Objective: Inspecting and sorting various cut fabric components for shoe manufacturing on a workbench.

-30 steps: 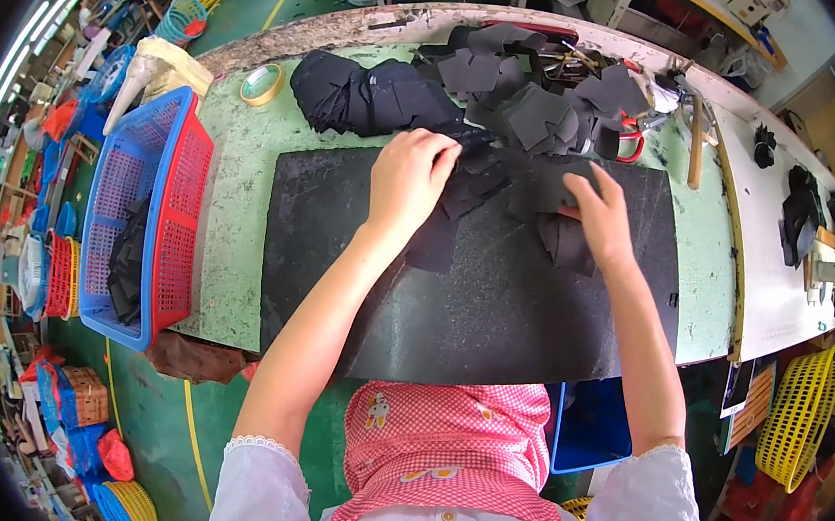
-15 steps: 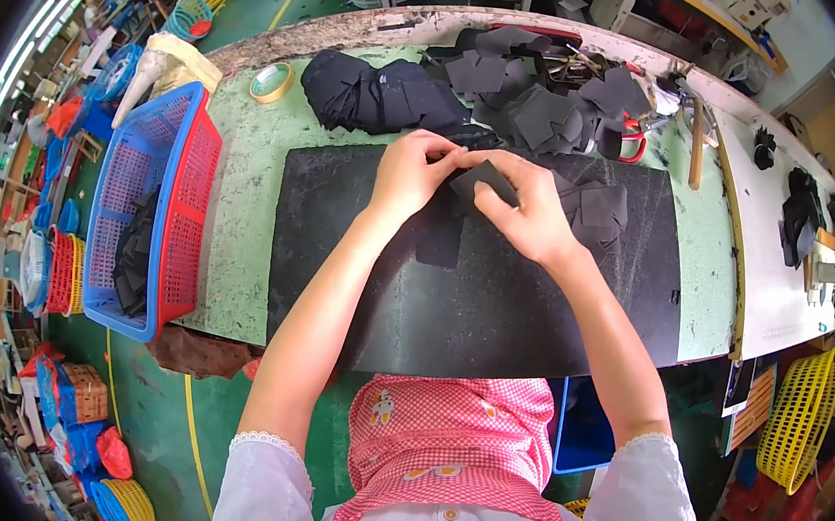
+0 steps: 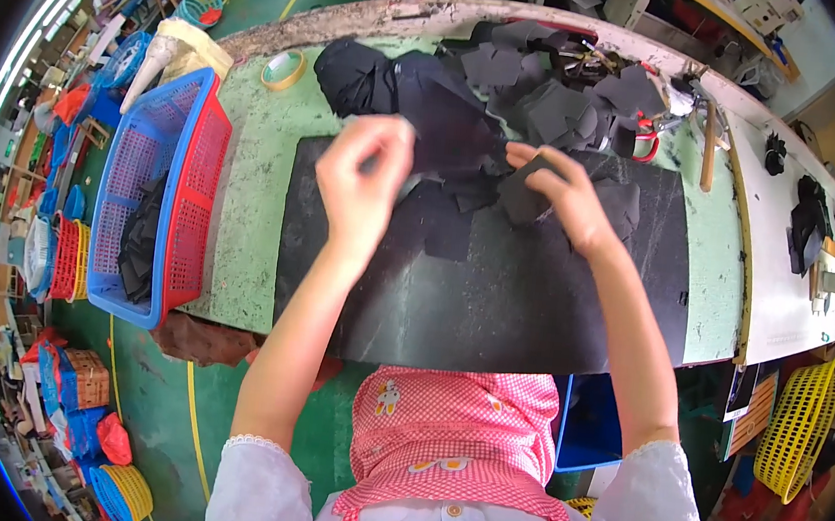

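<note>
My left hand (image 3: 360, 175) is raised over the black mat (image 3: 523, 311), its fingers curled into a blurred pinch. A dark, smeared piece of fabric (image 3: 449, 113) lies close beside its fingertips; whether the fingers grip it is unclear. Between the thumb and fingers of my right hand (image 3: 572, 200) is a small black fabric piece (image 3: 523, 192). Another dark piece (image 3: 448, 233) rests flat on the mat between my hands. Cut grey-black pieces (image 3: 619, 205) show just beyond my right hand, partly hidden by it.
A heap of dark cut pieces (image 3: 557, 113) and a bundle of black fabric (image 3: 355, 79) lie along the far side. Red-handled scissors (image 3: 647, 142) and a hammer (image 3: 709, 148) are at right. Tape (image 3: 283, 70) and a blue-red basket (image 3: 192, 199) stand left.
My hands, which were together at the mat's far edge, have parted. The left has swung left and up; the right has moved slightly right, still holding the black piece.
</note>
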Tool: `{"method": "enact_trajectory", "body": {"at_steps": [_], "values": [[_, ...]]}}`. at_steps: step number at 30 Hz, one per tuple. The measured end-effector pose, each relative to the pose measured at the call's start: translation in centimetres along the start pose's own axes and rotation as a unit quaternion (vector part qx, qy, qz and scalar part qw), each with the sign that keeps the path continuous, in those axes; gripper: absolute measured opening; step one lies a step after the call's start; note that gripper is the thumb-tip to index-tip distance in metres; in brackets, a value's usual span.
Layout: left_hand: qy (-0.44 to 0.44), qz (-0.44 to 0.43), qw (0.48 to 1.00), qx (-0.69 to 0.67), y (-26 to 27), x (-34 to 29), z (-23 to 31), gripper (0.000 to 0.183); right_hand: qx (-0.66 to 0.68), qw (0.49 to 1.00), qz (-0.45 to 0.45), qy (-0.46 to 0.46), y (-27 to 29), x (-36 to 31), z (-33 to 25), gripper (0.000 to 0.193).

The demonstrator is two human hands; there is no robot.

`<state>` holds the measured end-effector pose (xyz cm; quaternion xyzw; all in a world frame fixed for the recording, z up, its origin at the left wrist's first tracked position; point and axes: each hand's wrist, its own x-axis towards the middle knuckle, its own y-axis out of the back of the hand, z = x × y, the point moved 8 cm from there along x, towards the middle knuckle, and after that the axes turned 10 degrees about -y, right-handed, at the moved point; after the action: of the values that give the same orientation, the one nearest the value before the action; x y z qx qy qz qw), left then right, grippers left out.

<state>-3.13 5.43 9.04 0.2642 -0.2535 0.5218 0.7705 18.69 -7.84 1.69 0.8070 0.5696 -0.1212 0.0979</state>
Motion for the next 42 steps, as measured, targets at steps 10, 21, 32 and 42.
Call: {"method": "enact_trajectory", "body": {"at_steps": [10, 21, 32, 42], "values": [[0.247, -0.308, 0.911, -0.122, -2.9, -10.5, 3.4, 0.025, -0.145, 0.984, -0.086, 0.053, -5.5, -8.7, -2.5, 0.038], [0.375, -0.398, 0.836, -0.053, -2.4, -13.9, 0.1, 0.022, -0.071, 0.975, -0.011, -0.212, -4.7, -10.6, 5.1, 0.023], [0.311, -0.463, 0.824, 0.102, -3.2, -12.6, 0.5, 0.02, -0.21, 0.95, 0.045, -0.229, -5.0, -10.0, 4.4, 0.023], [0.151, -0.297, 0.943, 0.006, -1.0, -11.8, 4.2, 0.064, -0.267, 0.958, 0.046, 0.097, -4.8, -10.0, -0.1, 0.029]]}}
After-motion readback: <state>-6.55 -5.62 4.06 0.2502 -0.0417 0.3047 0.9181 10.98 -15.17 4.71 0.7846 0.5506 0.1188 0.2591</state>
